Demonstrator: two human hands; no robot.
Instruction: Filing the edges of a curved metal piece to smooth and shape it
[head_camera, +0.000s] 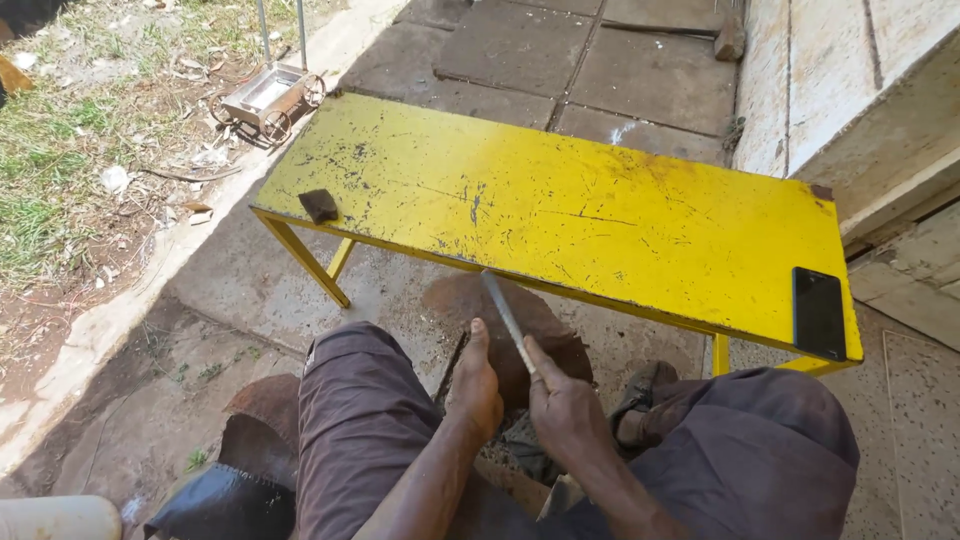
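Observation:
My right hand (565, 405) grips a thin grey metal rod or file (503, 308) that slants up toward the front edge of the yellow bench (560, 200). My left hand (476, 385) rests, fingers together, on a rusty brown curved metal piece (470, 300) held between my knees, right beside the rod. Whether the left hand grips the piece is hidden. Both forearms come up from the bottom between my dark trouser legs.
A small dark block (319, 205) lies at the bench's left end, and a black phone (818, 312) at its right end. A little metal cart with wheels (268, 97) stands on the grass. More rusty metal (265, 400) and a black object (225, 505) lie at lower left.

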